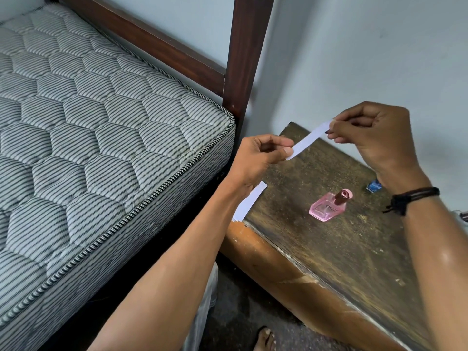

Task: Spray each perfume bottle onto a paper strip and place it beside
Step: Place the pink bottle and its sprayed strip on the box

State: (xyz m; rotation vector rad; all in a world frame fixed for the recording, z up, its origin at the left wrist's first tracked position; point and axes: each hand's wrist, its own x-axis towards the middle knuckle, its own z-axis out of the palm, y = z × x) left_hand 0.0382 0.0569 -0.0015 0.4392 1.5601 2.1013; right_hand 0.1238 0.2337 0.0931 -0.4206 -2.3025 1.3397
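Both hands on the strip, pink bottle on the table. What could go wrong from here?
1. The left hand and right hand both pinch the paper strip; one must let go to reach the pink bottle, so the strip may droop or slip.
2. The spare strips lie at the table edge beside the left forearm; a brush could knock them off.

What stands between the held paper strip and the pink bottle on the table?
Nothing visible does. The left hand and right hand pinch the paper strip by its ends above the table; only bare wood shows between it and the pink bottle.
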